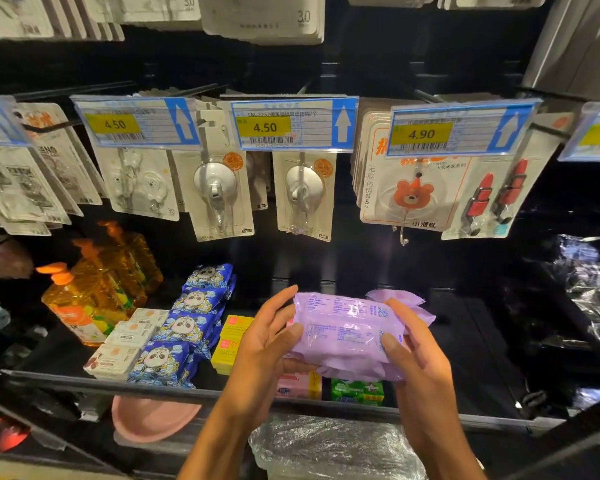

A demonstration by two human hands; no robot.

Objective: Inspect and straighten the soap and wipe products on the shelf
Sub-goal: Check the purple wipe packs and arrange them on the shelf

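A purple wipe pack [343, 336] is lifted above the dark shelf [174, 388], its printed back facing me. My left hand [264, 344] grips its left end and my right hand [413, 344] grips its right end. Another purple pack [400, 297] lies behind it on the shelf. Below the held pack sit a pink soap box [297, 386] and a green soap box [357, 391]. Yellow soap boxes [227, 341], a row of blue panda wipe packs [184, 327] and white soap boxes [125, 344] stand to the left.
Orange pump bottles [84, 299] fill the shelf's left end. Hook packs hang overhead behind price tags [291, 124]. A pink basin [149, 420] and clear plastic wrap [326, 448] lie on the level below. Crinkled plastic bags [582, 282] sit at the right.
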